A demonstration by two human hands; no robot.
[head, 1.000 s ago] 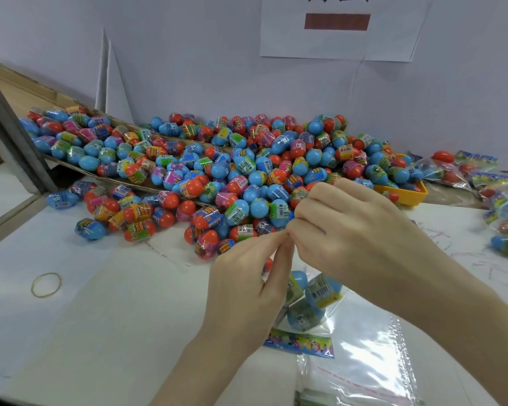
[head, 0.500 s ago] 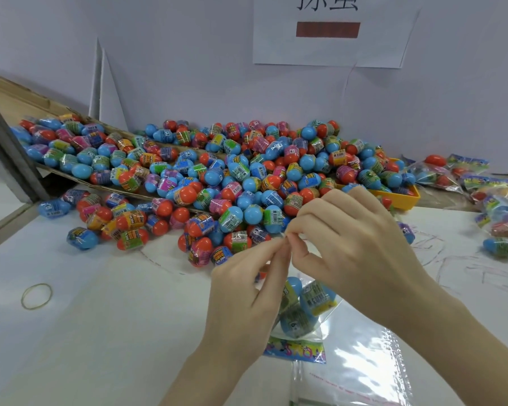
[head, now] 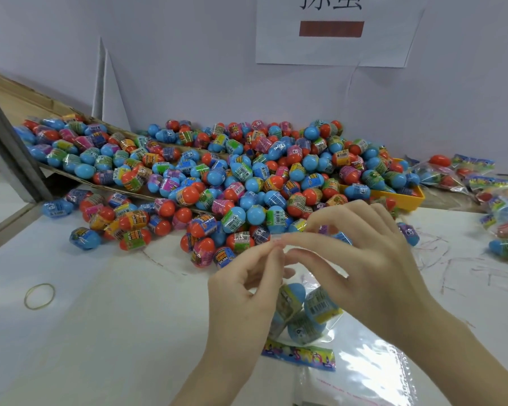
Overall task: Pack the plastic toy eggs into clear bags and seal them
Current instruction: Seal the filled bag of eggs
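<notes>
While both hands met above the white worktop point(head: 106, 332), they held a clear bag point(head: 302, 315) by its top edge; the left hand point(head: 247, 291) pinched the plastic between thumb and fingertips, its other fingers curled, and the right hand point(head: 361, 262) pinched the same edge just beside it with thumb and forefinger, its remaining fingers spread loosely above; the fingertips of the two hands were almost touching. The bag hung below them, near the front of the worktop, and was thin, glossy and see-through; inside sat a small cluster of blue toy eggs point(head: 320, 306), each wrapped with a printed band showing a barcode or cartoon art; a colourful printed card strip point(head: 298, 354) lay along its lower end. Beneath the right forearm lay more empty clear bags point(head: 364, 382), flat and shiny, with a red line near one edge. Behind the hands spread a large heap of loose eggs point(head: 232, 177), blue and orange-red, banded in pink, green and yellow, spilling from a cardboard tray point(head: 9, 95) on the left and over a yellow tray point(head: 405, 197) on the right. Filled bags point(head: 487, 189) lay at the far right edge; a rubber band point(head: 39, 296) rested alone on the left; a paper sign point(head: 332, 30) hung on the wall.
</notes>
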